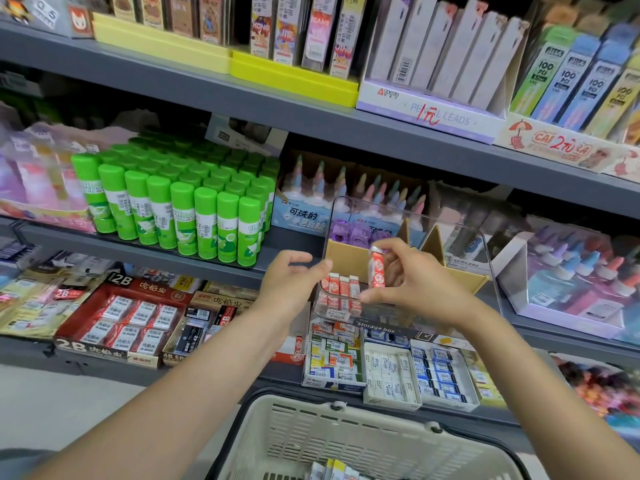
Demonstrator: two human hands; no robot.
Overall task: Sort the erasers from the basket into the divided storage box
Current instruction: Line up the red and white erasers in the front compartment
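Observation:
A clear plastic storage box [408, 216] with brown cardboard dividers stands on the shelf edge. Three red-and-white erasers [341, 292] stand upright in its front left corner. My right hand [412, 275] holds one more red-and-white eraser [376, 268] upright by thumb and fingers, inside the box just right of that row. My left hand [294, 278] rests on the box's left front wall, fingers curled over the rim. The cream plastic basket [346, 434] sits below, with a few erasers [334, 471] showing at its bottom edge.
Green glue sticks [180, 206] fill the shelf to the left. Red 2B eraser boxes [121, 320] and white eraser boxes [391, 372] lie on the lower shelf under the storage box. Glue bottles [575, 271] stand to the right. Grey shelf edges run above.

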